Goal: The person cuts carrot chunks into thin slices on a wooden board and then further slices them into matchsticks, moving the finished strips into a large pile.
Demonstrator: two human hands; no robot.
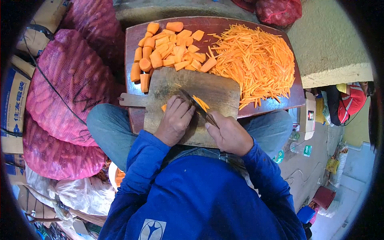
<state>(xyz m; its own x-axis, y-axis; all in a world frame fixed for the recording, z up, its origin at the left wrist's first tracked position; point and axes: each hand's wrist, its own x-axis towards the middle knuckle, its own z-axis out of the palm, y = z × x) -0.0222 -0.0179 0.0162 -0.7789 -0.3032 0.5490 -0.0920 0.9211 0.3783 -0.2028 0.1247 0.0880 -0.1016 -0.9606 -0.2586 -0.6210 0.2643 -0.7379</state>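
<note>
My right hand [230,134] is closed around the handle of a knife [198,106], whose blade slants up and left across the wooden cutting board [220,86]. Beside the blade, my left hand [176,120] presses down with bent fingers on a carrot piece, mostly hidden, with a bit of orange showing at its left. A few cut carrot strips [201,103] lie just right of the blade. Beyond the board, carrot chunks [172,48] cover the left of the dark red table [134,44], and a large pile of carrot sticks [256,64] covers its right.
Pink mesh sacks [68,88] are stacked on the left beside cardboard boxes [14,108]. A white container [116,176] with carrot pieces stands by my left thigh. Another person in red [354,102] is at the far right, near an open carton [308,116] and plastic bottles [296,148].
</note>
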